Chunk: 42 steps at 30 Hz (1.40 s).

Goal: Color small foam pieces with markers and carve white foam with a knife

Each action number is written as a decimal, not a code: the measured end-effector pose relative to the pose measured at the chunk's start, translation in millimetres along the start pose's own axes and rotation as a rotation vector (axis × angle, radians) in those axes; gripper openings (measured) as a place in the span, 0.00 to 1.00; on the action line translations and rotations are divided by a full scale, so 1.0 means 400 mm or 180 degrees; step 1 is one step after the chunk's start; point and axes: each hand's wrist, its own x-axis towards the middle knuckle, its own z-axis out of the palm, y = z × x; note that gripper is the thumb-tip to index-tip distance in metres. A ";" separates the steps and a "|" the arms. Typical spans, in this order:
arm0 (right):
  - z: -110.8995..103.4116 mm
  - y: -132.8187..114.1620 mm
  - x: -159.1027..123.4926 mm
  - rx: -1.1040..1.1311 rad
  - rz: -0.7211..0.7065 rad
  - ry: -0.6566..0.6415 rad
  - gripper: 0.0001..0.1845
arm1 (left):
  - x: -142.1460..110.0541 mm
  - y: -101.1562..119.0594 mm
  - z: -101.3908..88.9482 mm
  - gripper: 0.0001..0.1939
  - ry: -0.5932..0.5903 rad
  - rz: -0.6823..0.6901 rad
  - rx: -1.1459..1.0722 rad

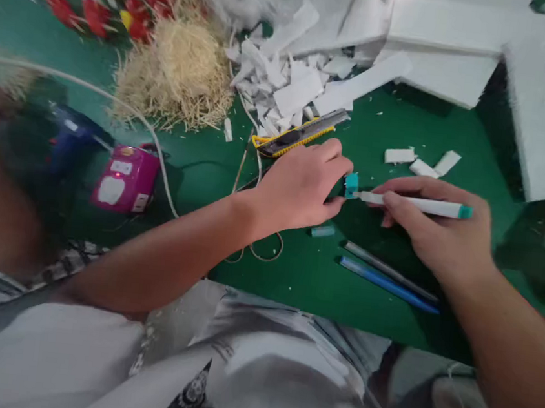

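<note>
At three o'clock from the left hand [301, 184], whose fingertips clamp it, the small block [351, 182] shows teal; the right hand [454, 239] grips the marker [440, 208], tip at block. Toward two o'clock, three white pieces [399, 155] appear uncoloured.

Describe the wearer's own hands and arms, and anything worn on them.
The left hand and right hand are bare, five-fingered human hands, with no gloves. No ring, watch or bracelet shows on either. The left forearm and right forearm have no sleeve over them, and I see no markings or cables attached.
</note>
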 end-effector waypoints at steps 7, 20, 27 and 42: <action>-0.004 0.016 0.012 0.0059 -0.0274 0.0694 0.01 | 0.009 -0.011 0.028 0.14 0.0206 0.0135 0.0070; -0.057 0.087 0.063 -0.1956 -0.1215 0.0550 0.17 | 0.009 -0.002 0.029 0.29 0.0474 -0.0349 -0.0026; -0.056 0.094 0.061 -0.2223 -0.1764 0.0259 0.17 | 0.006 0.001 0.024 0.28 0.0401 -0.0210 -0.0022; -0.007 0.030 0.002 -0.0185 -0.1173 0.0849 0.12 | 0.039 0.026 0.056 0.14 0.0243 0.0581 0.0245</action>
